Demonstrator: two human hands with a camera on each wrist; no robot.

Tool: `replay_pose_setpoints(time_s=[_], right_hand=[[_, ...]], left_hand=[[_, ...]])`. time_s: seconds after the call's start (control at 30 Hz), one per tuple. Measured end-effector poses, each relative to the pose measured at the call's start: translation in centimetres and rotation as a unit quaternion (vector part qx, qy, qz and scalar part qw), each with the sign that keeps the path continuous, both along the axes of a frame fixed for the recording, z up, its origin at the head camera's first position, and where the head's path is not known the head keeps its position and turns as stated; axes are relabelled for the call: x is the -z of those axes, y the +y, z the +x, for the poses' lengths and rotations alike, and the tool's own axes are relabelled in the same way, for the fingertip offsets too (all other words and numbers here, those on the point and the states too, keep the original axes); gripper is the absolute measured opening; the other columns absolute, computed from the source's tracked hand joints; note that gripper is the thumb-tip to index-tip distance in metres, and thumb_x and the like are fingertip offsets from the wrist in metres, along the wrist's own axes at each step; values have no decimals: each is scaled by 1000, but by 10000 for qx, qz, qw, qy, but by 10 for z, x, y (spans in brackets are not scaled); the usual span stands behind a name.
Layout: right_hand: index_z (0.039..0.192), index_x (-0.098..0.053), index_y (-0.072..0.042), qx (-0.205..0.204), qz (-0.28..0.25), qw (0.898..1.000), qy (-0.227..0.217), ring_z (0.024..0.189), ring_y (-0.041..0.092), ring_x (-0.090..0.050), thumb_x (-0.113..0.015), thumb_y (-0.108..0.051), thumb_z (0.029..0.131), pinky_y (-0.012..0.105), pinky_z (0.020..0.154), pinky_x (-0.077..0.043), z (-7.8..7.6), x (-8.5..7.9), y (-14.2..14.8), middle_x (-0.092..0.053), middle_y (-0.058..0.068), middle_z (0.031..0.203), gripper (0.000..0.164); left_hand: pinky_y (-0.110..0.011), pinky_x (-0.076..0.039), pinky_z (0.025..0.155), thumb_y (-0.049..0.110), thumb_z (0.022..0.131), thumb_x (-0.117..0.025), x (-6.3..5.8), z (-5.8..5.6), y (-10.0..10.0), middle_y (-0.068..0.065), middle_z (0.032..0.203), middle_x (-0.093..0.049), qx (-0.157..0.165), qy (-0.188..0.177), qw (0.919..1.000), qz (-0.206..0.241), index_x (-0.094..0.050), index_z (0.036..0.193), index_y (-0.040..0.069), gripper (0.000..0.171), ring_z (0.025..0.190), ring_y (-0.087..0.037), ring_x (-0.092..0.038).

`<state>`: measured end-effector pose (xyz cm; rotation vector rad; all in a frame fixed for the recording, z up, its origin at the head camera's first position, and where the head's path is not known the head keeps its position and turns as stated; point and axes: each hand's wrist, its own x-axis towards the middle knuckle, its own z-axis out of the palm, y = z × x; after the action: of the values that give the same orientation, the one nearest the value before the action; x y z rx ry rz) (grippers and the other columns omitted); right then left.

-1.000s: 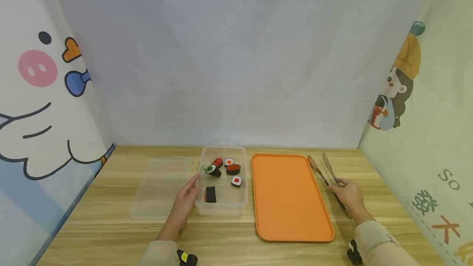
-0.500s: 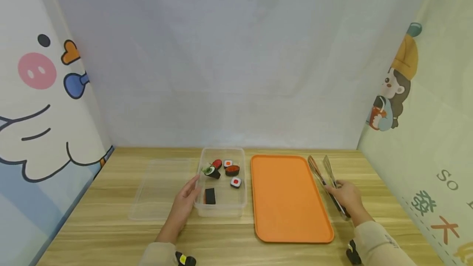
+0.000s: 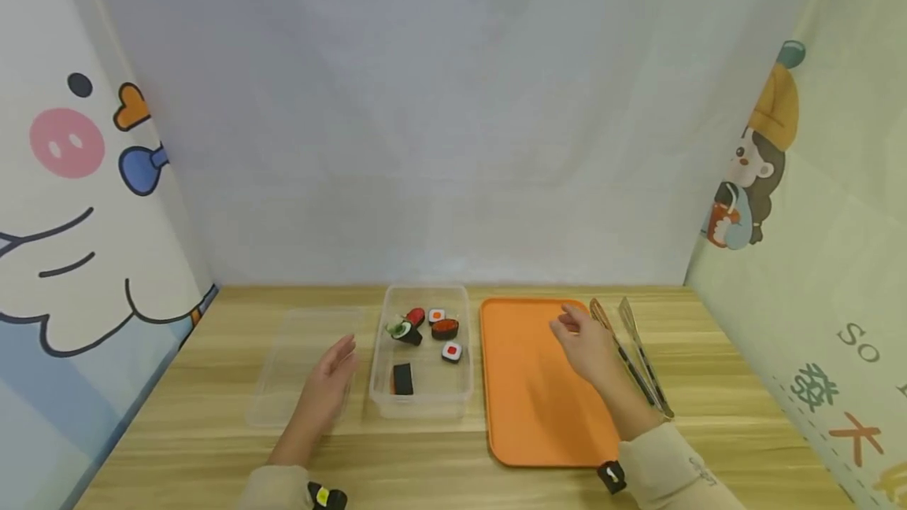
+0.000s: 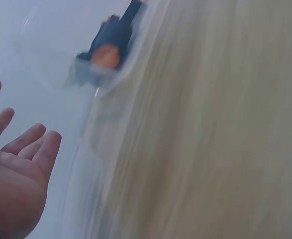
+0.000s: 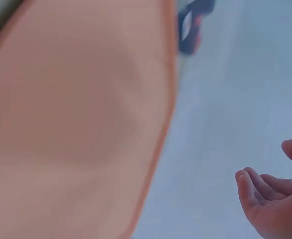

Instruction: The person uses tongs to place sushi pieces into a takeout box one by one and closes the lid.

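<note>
My left hand (image 3: pixel 326 386) hovers over the near right part of a clear flat lid (image 3: pixel 286 364), fingers relaxed and holding nothing. Just right of it stands a clear plastic box (image 3: pixel 425 397) with several sushi pieces inside, among them a black-wrapped piece (image 3: pixel 402 378) at the near left and a red-topped roll (image 3: pixel 445 328). Above the right part of an orange tray (image 3: pixel 520 415) is my right hand (image 3: pixel 586 343), its fingers loosely bent around nothing. A pair of metal tongs (image 3: pixel 641 368) lies spread on the table beyond the tray's right edge.
The wooden table (image 3: pixel 397 471) ends at a pale cloth backdrop (image 3: pixel 439 116). Printed cloths hang at the left (image 3: pixel 64 258) and right (image 3: pixel 815 258). The box stands close to the tray's left edge.
My right hand has let go of the tongs and moved left over the tray, leaving them on the table. My left hand has moved left, away from the box's side.
</note>
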<state>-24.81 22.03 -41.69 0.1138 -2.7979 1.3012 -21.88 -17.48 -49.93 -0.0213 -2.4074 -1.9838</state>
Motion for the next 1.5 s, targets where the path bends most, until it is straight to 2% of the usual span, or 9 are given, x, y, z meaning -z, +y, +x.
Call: replay_pose_setpoints(time_s=[0.13,0.3,0.47,0.6,0.83,1.03,1.3,1.43,1.5], right_hand=[[144,-43,3,-271,-372,9987,224,114,36,-57,-55,-24,101,46,93,-50,9,-8,-55,-59,18,128,52],[142,-46,1,-739,-826,9935,267,109,32,-61,-58,-22,100,40,90,-53,19,-12,-119,-61,17,125,49],[145,-42,1,-1174,-966,9884,4,112,31,-60,-58,-23,100,38,90,-53,25,-13,-170,-59,18,126,54],[147,-39,0,-1344,-1086,9847,-236,117,31,-57,-58,-24,100,41,91,-52,27,-10,-204,-56,17,132,56],[149,-33,1,-1344,-1261,9802,-726,126,36,-49,-61,-29,97,48,98,-47,36,0,-260,-49,21,139,66],[151,-29,0,-1084,-1566,9752,-1131,134,39,-37,-65,-28,94,52,105,-37,48,8,-299,-39,20,148,73],[145,-31,10,-908,-1712,9781,-757,135,43,-33,-65,-21,94,52,110,-30,51,34,-323,-36,28,146,69],[141,-38,10,-749,-1386,9865,-443,132,46,-35,-67,-17,91,54,107,-33,49,55,-324,-38,32,142,64],[141,-40,7,-623,-1140,9905,-444,129,45,-39,-68,-18,90,57,104,-37,46,63,-323,-38,31,141,63]], left_hand=[[-50,-29,111,30,105,-46,-8,5,-27,-19,153,-31,-215,-228,9981,-534,-31,150,4,54,138,-37,-32],[-51,-29,111,29,105,-44,-13,10,-59,-22,152,-30,-518,-423,9910,-1161,-29,151,3,54,138,-39,-30],[-54,-29,110,26,104,-45,-9,10,-83,-25,152,-29,-715,-581,9827,-1606,-29,151,2,55,138,-42,-28],[-58,-27,109,31,104,-44,-6,11,-98,-26,154,-25,-847,-833,9756,-1845,-26,152,2,60,138,-45,-25],[-61,-24,108,28,102,-46,-4,15,-117,-30,152,-24,-1142,-1027,9672,-2023,-26,150,-2,60,138,-48,-22],[-61,-23,108,27,102,-44,-2,13,-126,-32,150,-25,-1135,-1076,9607,-2293,-27,148,-4,58,136,-49,-24],[-61,-32,104,28,102,-46,8,12,-122,-36,141,-36,-1169,-845,9604,-2384,-32,145,-4,56,128,-50,-36],[-60,-37,99,26,102,-48,11,10,-119,-35,138,-41,-1065,-717,9604,-2473,-36,143,-4,53,123,-49,-42],[-60,-38,98,24,101,-49,11,9,-118,-35,136,-43,-1013,-651,9602,-2522,-38,142,-5,52,121,-49,-45]])
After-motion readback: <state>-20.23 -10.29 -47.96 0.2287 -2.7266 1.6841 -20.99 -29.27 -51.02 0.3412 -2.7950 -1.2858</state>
